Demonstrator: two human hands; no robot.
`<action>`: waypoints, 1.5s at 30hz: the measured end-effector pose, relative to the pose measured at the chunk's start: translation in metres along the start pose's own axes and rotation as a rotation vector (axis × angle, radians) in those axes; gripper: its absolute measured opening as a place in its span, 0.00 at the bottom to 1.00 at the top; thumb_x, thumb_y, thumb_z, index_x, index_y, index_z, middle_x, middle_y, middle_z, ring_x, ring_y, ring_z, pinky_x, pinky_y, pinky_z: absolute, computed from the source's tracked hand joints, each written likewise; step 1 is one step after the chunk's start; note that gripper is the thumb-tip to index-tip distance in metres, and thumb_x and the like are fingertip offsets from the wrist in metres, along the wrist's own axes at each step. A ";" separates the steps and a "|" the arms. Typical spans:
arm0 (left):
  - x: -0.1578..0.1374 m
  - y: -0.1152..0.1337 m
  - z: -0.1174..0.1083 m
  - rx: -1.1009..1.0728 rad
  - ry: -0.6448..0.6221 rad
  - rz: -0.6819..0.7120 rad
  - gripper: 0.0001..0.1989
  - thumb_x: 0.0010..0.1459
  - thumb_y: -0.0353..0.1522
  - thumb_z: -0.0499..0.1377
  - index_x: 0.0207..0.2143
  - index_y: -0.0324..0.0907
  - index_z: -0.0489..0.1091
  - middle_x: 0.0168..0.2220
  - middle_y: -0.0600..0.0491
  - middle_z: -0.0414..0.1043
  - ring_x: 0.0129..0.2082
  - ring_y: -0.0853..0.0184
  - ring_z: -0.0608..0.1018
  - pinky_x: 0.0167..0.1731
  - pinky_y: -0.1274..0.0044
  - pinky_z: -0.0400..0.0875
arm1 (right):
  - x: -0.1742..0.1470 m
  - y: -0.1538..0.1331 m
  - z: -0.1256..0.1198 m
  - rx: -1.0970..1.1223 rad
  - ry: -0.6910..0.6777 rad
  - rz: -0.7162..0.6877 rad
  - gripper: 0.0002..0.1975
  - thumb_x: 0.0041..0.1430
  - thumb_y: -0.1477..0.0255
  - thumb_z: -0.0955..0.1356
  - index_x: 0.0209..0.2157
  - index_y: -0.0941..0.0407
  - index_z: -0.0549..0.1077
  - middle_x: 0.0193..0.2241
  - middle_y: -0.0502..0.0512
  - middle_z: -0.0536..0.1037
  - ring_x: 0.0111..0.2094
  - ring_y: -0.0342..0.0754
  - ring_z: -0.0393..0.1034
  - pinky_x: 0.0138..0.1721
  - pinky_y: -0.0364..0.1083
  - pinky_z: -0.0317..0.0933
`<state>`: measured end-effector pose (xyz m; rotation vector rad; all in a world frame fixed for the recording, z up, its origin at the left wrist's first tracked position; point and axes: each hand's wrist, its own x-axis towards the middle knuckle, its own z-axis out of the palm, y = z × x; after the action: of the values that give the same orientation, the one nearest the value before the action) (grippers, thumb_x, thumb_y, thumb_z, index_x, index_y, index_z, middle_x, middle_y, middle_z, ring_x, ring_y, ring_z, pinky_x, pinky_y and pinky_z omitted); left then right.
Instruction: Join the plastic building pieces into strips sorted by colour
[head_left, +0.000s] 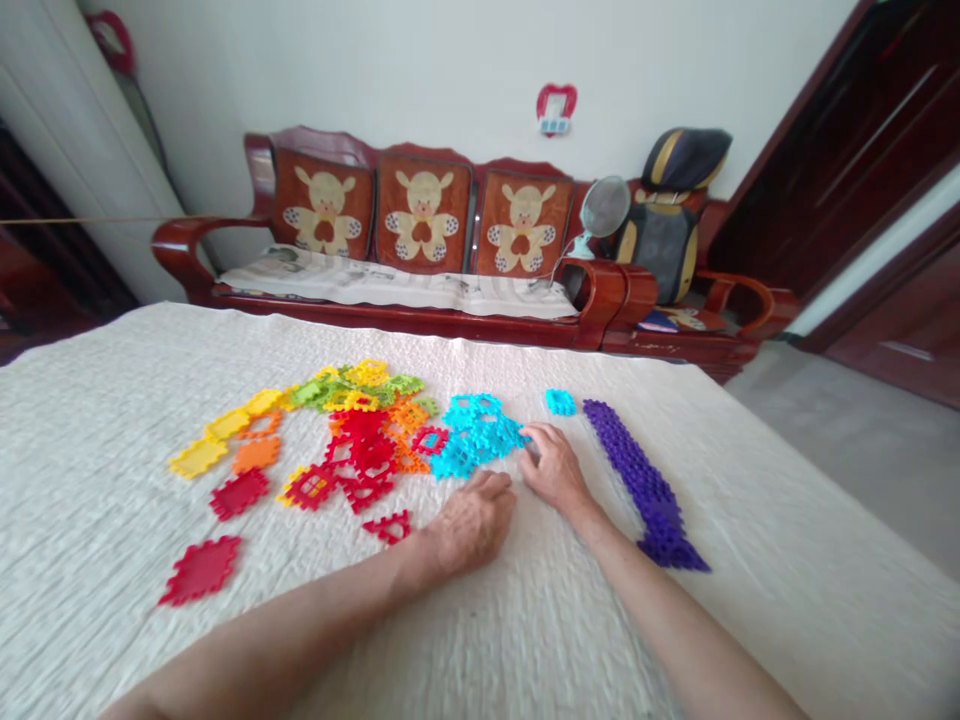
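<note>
Light blue interlocking plastic tiles lie in a heap just in front of my hands. The fingertips of my right hand close on the edge of a light blue tile at the right side of the heap. My left hand rests on the cover at the heap's near edge. Its fingers are curled and pressed together, and what lies under them is hidden. A red triangular tile lies left of my left hand. Beyond my right hand is a single light blue tile.
A long purple tile stack lies at the right. Red tiles, yellow tiles, orange tiles and green tiles spread leftward across the quilted cover. Behind stands a wooden sofa with bear-patterned cushions and a small fan.
</note>
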<state>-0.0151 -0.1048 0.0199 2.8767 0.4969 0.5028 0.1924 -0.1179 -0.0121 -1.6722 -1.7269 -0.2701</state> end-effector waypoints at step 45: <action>0.037 -0.024 0.038 -0.648 0.665 -0.556 0.15 0.50 0.20 0.48 0.25 0.42 0.72 0.28 0.53 0.76 0.29 0.68 0.76 0.35 0.75 0.72 | 0.041 -0.011 -0.005 0.180 -0.204 -0.226 0.23 0.55 0.74 0.66 0.54 0.54 0.70 0.55 0.60 0.73 0.58 0.55 0.65 0.59 0.60 0.59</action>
<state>0.0246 -0.0742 -0.0100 1.8080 0.9646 1.2298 0.1872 -0.0900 0.0198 -1.4160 -2.0308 -0.0448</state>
